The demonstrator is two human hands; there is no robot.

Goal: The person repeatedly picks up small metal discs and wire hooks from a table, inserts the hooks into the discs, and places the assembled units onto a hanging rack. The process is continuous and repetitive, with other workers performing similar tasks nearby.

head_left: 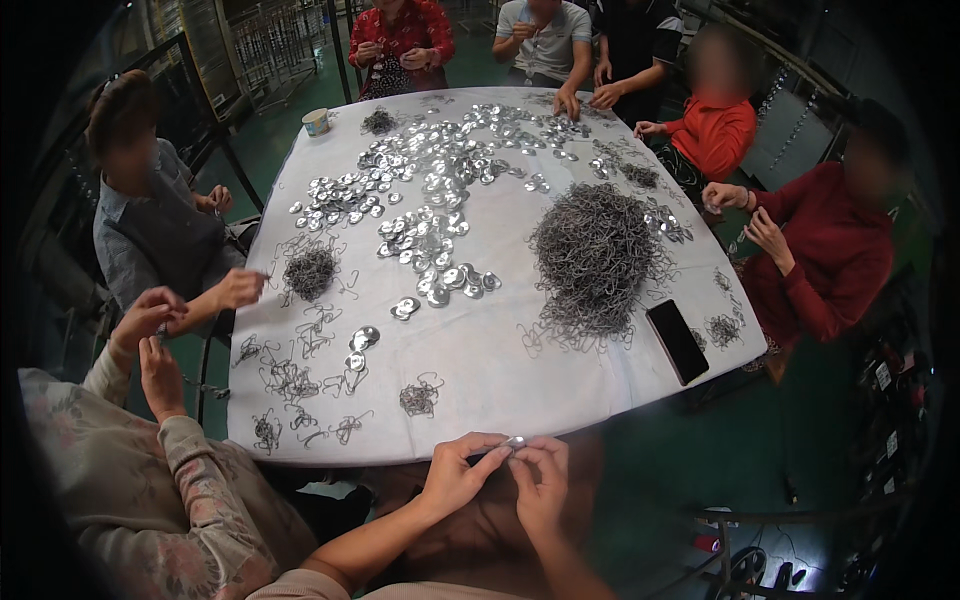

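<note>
At the near edge of the white-covered table (480, 365), my left hand (462, 476) and my right hand (541, 482) meet fingertip to fingertip. Between them they pinch a small shiny silver disc (515, 442); whether a wire hook is also in the fingers cannot be made out. Just beyond my left hand lies a small tangle of bent wire hooks (419, 398). A few loose silver discs (357, 361) lie farther left, beside scattered hooks (288, 378).
A big heap of wire hooks (590, 250) fills the table's right half, with a black phone (677, 343) nearby. Silver discs (440, 170) spread across the far middle. A paper cup (316, 122) stands at the far left. Several people work around the table, one close on my left.
</note>
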